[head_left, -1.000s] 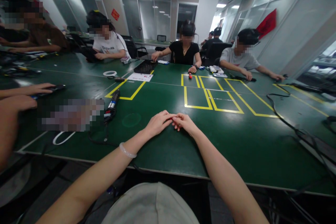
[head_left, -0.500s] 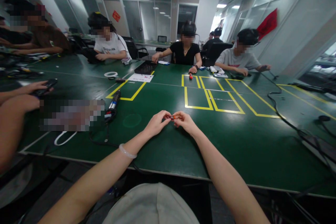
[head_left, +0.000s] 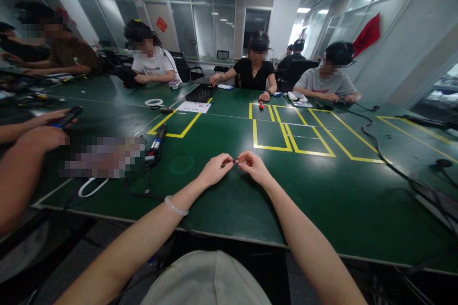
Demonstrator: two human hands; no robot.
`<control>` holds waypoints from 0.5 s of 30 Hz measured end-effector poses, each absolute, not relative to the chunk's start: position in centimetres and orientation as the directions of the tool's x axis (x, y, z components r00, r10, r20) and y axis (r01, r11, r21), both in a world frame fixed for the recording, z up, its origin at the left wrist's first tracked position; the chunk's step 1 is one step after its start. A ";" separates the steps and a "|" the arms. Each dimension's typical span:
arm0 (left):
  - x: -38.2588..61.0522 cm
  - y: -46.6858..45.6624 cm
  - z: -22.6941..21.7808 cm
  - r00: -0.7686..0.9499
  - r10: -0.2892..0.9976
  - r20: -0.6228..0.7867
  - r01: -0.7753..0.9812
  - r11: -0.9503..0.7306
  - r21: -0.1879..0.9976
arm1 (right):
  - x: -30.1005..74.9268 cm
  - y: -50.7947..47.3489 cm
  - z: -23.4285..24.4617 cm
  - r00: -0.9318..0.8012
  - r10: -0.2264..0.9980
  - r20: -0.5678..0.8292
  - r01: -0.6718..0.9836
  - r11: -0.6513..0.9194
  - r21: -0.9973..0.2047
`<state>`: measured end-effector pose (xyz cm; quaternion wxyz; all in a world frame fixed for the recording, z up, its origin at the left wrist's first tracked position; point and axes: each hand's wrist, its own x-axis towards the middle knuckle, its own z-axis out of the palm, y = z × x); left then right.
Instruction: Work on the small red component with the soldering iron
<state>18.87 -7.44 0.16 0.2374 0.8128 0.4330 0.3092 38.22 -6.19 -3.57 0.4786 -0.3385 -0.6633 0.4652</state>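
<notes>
A small orange-and-dark part (head_left: 236,161) sits between the fingertips of both hands, over the near half of the desk (head_left: 322,209). The left hand (head_left: 214,170) pinches it from nine o'clock, the right hand (head_left: 255,169) from three. Each grip is closed on it by the fingertips only. Whether it is one piece or two joined ones, and whether it touches the desk, I cannot tell.

The likeliest trouble is a slip: the part is tiny, and a light pinch leaves little surface to hold. Dropped, it could bounce or roll over the smooth top. The fingers also cover much of it, so a wrong angle could go unnoticed. If it is two pieces, an uneven pull might part them suddenly and fling one away, perhaps toward the yellow tape (head_left: 274,148) at two o'clock or the red piece (head_left: 261,105) at one.

At about half past eight a cable (head_left: 153,196) seems to run under the left forearm; a careless sweep, or the bracelet (head_left: 175,206) catching, could tug it and shift the tool (head_left: 156,144) toward ten o'clock.
</notes>
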 end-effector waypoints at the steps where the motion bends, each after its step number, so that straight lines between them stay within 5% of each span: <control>1: 18.8 -7.4 0.1 0.437 0.853 0.286 0.564 -0.508 0.651 | 38.2 -6.2 -3.5 -0.320 0.889 0.328 0.024 0.354 -0.935; 15: 18.6 -6.9 -0.5 0.454 0.867 0.205 0.507 -0.441 0.740 | 37.9 -6.8 -3.0 -0.362 0.867 0.342 0.173 0.423 -0.889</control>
